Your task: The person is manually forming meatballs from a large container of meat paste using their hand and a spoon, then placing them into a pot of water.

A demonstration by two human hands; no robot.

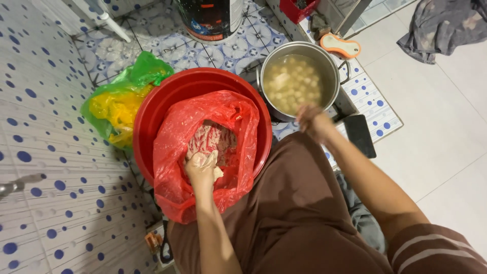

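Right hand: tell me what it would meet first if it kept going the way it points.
The right hand points up-frame toward the steel pot. Going straight on, it would probably meet the near rim first, then the pale dumplings in broth; its height above the rim is unclear.

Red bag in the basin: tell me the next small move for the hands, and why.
Probably carry the pale lump across to the pot. The left hand is inside the red plastic bag, closed on a pale piece above the pink-and-white food. The right hand, blurred, is at the near rim of the steel pot, where similar pale pieces already float in cloudy liquid.
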